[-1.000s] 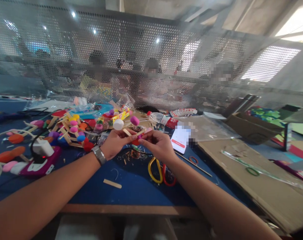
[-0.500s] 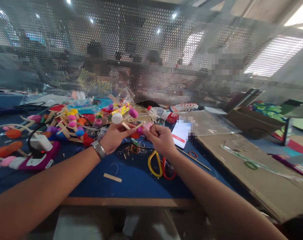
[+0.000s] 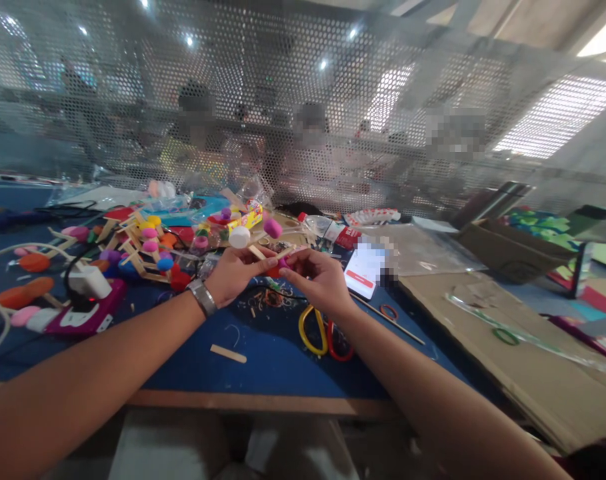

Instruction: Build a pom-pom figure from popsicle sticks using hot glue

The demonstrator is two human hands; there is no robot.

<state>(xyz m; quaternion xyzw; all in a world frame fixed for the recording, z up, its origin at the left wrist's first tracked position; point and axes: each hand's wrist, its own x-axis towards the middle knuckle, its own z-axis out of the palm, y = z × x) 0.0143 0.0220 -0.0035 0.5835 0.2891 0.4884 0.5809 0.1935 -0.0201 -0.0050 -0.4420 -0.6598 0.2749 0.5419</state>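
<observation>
My left hand (image 3: 234, 279), with a watch on its wrist, is closed around a small craft-stick model above the table. A wooden stick (image 3: 257, 253), a white ball (image 3: 239, 237) and a magenta ball (image 3: 273, 228) show on the model. Closed beside it, my right hand (image 3: 321, 279) pinches a purple clay lump (image 3: 283, 263) against the model's right side. Something red sits between the hands, mostly covered by fingers. Under my right wrist lie scissors with a yellow handle loop (image 3: 313, 331) and a red one.
More stick-and-clay models (image 3: 143, 243) crowd the left, near a purple power strip (image 3: 90, 310) with a white plug. A flat craft stick (image 3: 228, 353) lies in front. To the right are a phone (image 3: 361, 267), a bottle (image 3: 345, 236) and cardboard (image 3: 463, 320). Perforated mesh stands behind.
My right hand has closed in on the model, its thumb now on the purple lump. The pink piece that showed at its fingertips is mostly covered. The whole view has shifted slightly.
</observation>
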